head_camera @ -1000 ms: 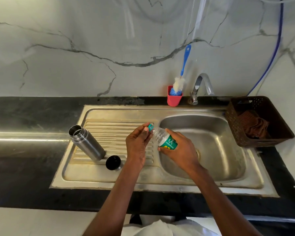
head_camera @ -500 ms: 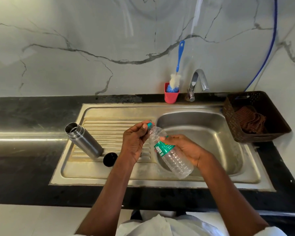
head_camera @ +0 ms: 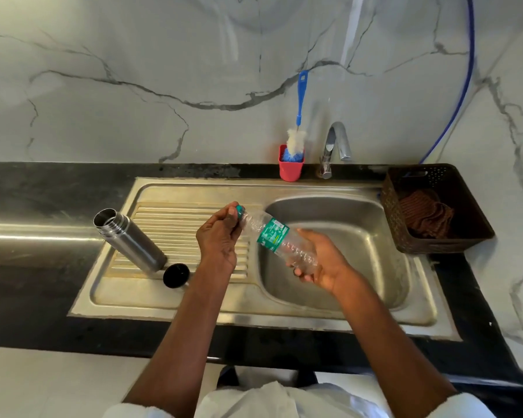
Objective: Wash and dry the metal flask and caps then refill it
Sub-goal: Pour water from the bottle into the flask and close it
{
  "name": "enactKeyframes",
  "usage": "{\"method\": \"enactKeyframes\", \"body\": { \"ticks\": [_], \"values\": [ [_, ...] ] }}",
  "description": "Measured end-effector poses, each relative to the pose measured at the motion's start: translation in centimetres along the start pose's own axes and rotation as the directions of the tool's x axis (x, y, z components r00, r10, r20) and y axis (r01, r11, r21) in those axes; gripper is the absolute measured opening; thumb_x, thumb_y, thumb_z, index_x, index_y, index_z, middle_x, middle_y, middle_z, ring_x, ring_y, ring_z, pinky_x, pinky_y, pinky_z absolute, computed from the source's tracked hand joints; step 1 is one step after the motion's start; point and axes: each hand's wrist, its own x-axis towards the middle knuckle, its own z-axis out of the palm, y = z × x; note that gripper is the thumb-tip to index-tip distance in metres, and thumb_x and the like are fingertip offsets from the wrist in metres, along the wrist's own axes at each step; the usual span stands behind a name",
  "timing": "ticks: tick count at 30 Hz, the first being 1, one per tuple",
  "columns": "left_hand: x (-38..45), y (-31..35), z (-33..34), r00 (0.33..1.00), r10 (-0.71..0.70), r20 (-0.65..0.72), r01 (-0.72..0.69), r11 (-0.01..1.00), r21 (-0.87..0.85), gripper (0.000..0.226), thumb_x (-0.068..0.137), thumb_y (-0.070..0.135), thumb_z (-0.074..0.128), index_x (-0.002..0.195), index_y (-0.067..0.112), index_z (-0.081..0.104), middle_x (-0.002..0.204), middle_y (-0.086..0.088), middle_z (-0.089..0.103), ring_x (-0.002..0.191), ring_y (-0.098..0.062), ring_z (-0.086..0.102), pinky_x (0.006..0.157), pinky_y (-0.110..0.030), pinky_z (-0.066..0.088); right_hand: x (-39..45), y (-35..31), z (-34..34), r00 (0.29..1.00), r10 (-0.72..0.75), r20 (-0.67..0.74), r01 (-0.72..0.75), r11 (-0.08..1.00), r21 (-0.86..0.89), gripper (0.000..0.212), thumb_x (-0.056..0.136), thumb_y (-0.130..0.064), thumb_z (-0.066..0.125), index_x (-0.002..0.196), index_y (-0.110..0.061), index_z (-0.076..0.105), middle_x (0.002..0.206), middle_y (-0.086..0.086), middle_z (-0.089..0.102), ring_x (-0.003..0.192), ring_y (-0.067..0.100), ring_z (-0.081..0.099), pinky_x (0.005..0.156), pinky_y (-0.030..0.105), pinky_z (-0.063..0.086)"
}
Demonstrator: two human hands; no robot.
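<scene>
An open metal flask [head_camera: 130, 240] stands on the ribbed drainboard [head_camera: 175, 224] at the left, with no cap on it. Just beside its base lies a black cap [head_camera: 176, 275]. Over the edge of the sink basin I hold a clear plastic water bottle [head_camera: 280, 240] with a green label, tilted on its side. My right hand [head_camera: 317, 260] grips its lower body. My left hand [head_camera: 219, 236] pinches the teal cap [head_camera: 239, 210] on the bottle's neck.
A red cup [head_camera: 290, 168] holding a blue bottle brush [head_camera: 299, 116] stands behind the sink, next to the chrome tap [head_camera: 334, 146]. A brown basket [head_camera: 429, 242] with a brown cloth [head_camera: 426, 217] sits at the right on the black counter [head_camera: 43, 188].
My right hand slid from the bottle's label down to its lower body, and the bottle now lies more level. My left hand stays on the cap.
</scene>
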Motion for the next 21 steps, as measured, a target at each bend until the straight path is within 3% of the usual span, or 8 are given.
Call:
{"method": "enactKeyframes", "body": {
  "ticks": [2,6,8,11,14,16,19,21],
  "values": [
    [-0.3,-0.4,0.0,0.998,0.053,0.024,-0.053,0.998,0.025,0.023,0.092,-0.005,0.072,0.078,0.011,0.080,0.089,-0.004,0.081,0.091,-0.021,0.076,0.088,-0.039,0.064,0.0,0.3,-1.2,0.989,0.098,0.111,-0.092,0.994,-0.055,0.060,0.090,-0.059,0.059,0.120,-0.009,0.072,0.089,0.018,0.073,0.054,0.022,0.059,0.045,0.023,0.042],
    [-1.0,-0.6,-0.6,0.992,0.123,0.017,-0.123,0.992,-0.001,0.011,0.094,-0.002,0.070,0.091,0.007,0.075,0.089,-0.002,0.081,0.092,-0.020,0.076,0.079,-0.030,0.065,-0.4,1.2,-1.5,0.987,-0.064,0.148,0.105,0.951,-0.290,0.063,0.091,-0.075,0.048,0.118,-0.023,0.072,0.101,0.009,0.079,0.084,0.027,0.075,0.068,0.034,0.059],
    [-1.4,-0.8,-1.4,0.989,0.146,0.011,-0.145,0.989,-0.013,0.008,0.095,-0.001,0.069,0.096,0.005,0.074,0.092,-0.004,0.081,0.094,-0.022,0.075,0.080,-0.031,0.065,-0.7,1.4,-1.3,0.966,-0.124,0.226,0.207,0.895,-0.394,0.052,0.090,-0.066,0.058,0.120,-0.026,0.071,0.102,0.002,0.079,0.091,0.023,0.076,0.073,0.035,0.061],
    [-1.8,-1.2,-2.8,0.986,0.162,0.039,-0.164,0.984,0.065,0.018,0.097,0.012,0.070,0.113,0.004,0.074,0.108,-0.008,0.079,0.099,-0.020,0.075,0.085,-0.036,0.064,-0.5,2.6,-0.1,0.914,-0.209,0.348,0.342,0.858,-0.383,0.048,0.085,-0.048,0.074,0.123,-0.020,0.070,0.109,-0.002,0.078,0.100,0.017,0.074,0.083,0.029,0.060],
    [-2.3,-1.3,-4.4,0.992,0.119,0.046,-0.126,0.966,0.227,0.036,0.100,0.032,0.068,0.125,0.007,0.069,0.107,-0.004,0.079,0.094,-0.018,0.074,0.079,-0.038,0.060,-0.1,4.0,1.8,0.893,-0.347,0.287,0.431,0.845,-0.318,0.048,0.077,-0.040,0.082,0.119,-0.022,0.069,0.109,-0.005,0.078,0.100,0.012,0.074,0.081,0.023,0.058],
    [-3.0,-1.5,-5.6,0.990,0.069,0.126,-0.106,0.941,0.321,0.043,0.097,0.041,0.067,0.124,0.007,0.069,0.107,-0.007,0.079,0.093,-0.021,0.075,0.072,-0.033,0.060,0.8,4.5,2.5,0.903,-0.352,0.246,0.418,0.852,-0.316,0.047,0.077,-0.036,0.085,0.119,-0.023,0.067,0.111,-0.005,0.077,0.103,0.012,0.073,0.084,0.024,0.058],
    [-3.9,-1.8,-7.3,0.973,0.032,0.228,-0.124,0.907,0.403,0.026,0.103,0.033,0.059,0.117,0.016,0.072,0.102,-0.004,0.082,0.094,-0.018,0.078,0.072,-0.027,0.062,2.1,5.3,3.6,0.893,-0.341,0.292,0.438,0.805,-0.399,0.055,0.072,-0.041,0.090,0.120,-0.027,0.067,0.115,-0.008,0.076,0.108,0.009,0.071,0.098,0.033,0.056],
    [-3.8,-1.7,-8.0,0.965,0.044,0.259,-0.151,0.900,0.409,0.019,0.105,0.026,0.059,0.115,0.017,0.073,0.100,-0.003,0.082,0.094,-0.017,0.079,0.074,-0.028,0.062,2.5,6.0,4.5,0.885,-0.369,0.285,0.465,0.748,-0.473,0.060,0.069,-0.045,0.091,0.122,-0.033,0.066,0.117,-0.014,0.073,0.110,0.004,0.068,0.100,0.031,0.054]
  ]
}}
